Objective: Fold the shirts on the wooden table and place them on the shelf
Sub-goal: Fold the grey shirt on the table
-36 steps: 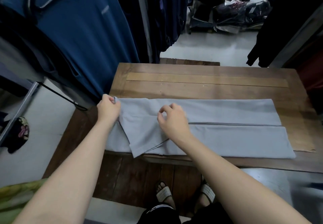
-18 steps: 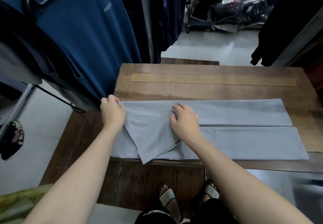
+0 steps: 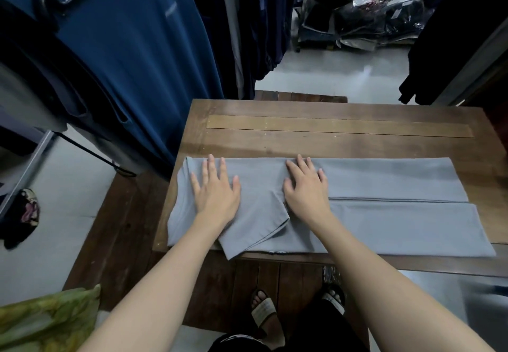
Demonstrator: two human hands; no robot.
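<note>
at the far left a yellow-green bag (image 3: 46,321) lies low by the floor, and above it a blue shirt (image 3: 143,49) hangs close to the table's left end. the left hand (image 3: 217,195) lies palm down, fingers straight and spread, pressing the left end of the grey shirt (image 3: 384,214), where a flap is folded over at a slant, its corner reaching the near edge. the grey shirt lies on the wooden table (image 3: 330,131) as a long narrow strip along the near side, two folded edges meeting in a line down its middle. the right hand (image 3: 306,189) rests flat just right of the flap, fingers straight and slightly apart, gripping nothing. below the near edge stand two feet in sandals (image 3: 264,310). at the far right, dark clothes (image 3: 453,35) hang
</note>
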